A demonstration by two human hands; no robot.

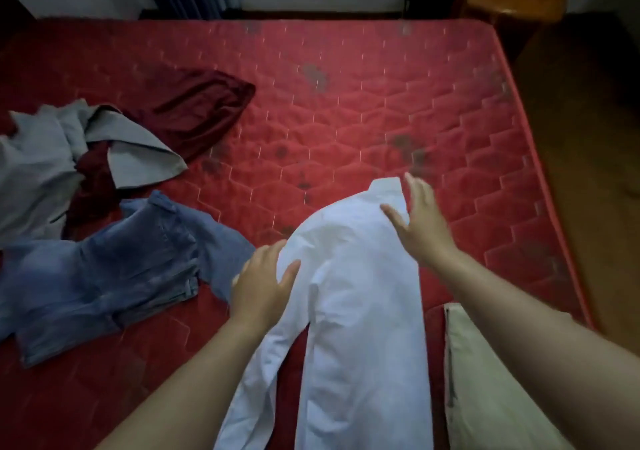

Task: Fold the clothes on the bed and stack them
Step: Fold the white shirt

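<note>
Right hand (419, 221), fingers spread and holding nothing, is by the collar of a white long-sleeved shirt (356, 293) — probably smoothing it flat for folding. Left hand (263, 283) is at the shirt's left shoulder edge with the thumb on the cloth; whether it pinches the edge is unclear. The thin, creased shirt lies collar-away on a red quilted mattress (381, 103). Left of it lie unfolded clothes — faded blue jeans (104, 276), a grey garment (34, 172) and a maroon garment (194, 117).

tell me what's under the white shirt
The red mattress shows around the white shirt and in the gap beside its sleeve; nothing else shows, though the cloth covers whatever lies directly beneath.
</note>
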